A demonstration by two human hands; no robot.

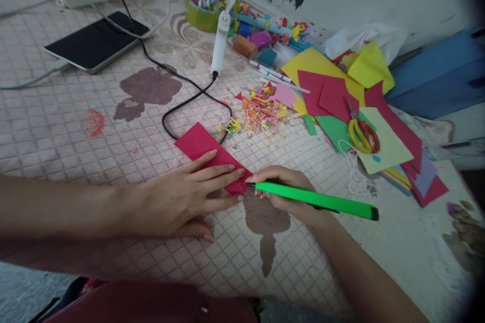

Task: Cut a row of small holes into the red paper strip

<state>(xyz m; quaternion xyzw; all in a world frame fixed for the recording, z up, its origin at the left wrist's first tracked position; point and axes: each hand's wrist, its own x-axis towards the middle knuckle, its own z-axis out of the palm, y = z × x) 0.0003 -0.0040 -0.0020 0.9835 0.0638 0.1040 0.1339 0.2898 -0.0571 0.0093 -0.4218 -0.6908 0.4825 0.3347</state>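
Clamping right fingers (278, 172) on green pen (316, 200) — tip (250, 183) at red paper (199, 139), left fingers (212, 173) spread atop, near worktop's (303, 272) front edge

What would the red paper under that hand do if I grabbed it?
The red paper looks thin, so it's probably light. Being long and narrow, it might droop if lifted by one end. The left hand spread over it would likely stop it sliding.

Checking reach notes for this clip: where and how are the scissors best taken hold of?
The scissors are probably best gripped by the yellow and red handles, coming from the near side: the loops face that way, while the blades point away.
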